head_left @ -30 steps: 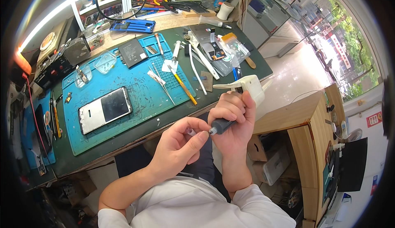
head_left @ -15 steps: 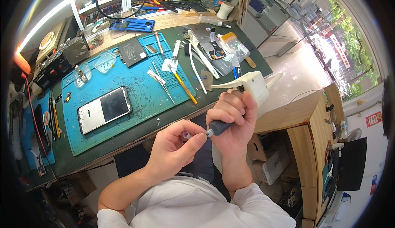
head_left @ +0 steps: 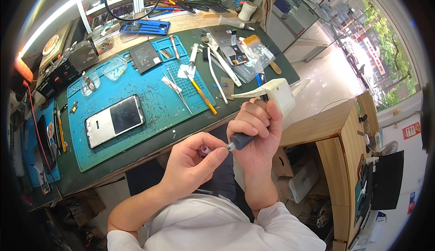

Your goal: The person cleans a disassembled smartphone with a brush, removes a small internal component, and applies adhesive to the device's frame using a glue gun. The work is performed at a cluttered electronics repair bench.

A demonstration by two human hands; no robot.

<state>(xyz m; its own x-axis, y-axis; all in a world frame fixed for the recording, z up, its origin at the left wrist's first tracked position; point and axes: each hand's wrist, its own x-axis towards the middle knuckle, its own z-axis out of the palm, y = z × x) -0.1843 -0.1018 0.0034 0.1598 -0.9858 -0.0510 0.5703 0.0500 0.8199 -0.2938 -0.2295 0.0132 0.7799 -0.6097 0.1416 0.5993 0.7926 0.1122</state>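
Note:
My right hand [head_left: 256,131] is closed round a dark, thick-barrelled syringe [head_left: 242,140]. The syringe is joined to a white dispensing gun [head_left: 277,94], whose body juts out beyond my fingers. At the clear nozzle end, the thumb and index finger of my left hand [head_left: 195,160] are pinched together. A small pinkish tube-like tip [head_left: 205,150] shows inside the curl of that hand; whether it connects to the nozzle is hidden by the fingers. On the bench a phone [head_left: 100,131] with a white and black surface lies flat.
The phone rests on a blue work mat [head_left: 156,108]. Tweezers [head_left: 180,91], an orange-handled tool [head_left: 204,98], a white syringe [head_left: 194,54], a white brush [head_left: 229,69] and a battery [head_left: 145,57] lie beyond. A wooden cabinet [head_left: 326,122] stands at my right.

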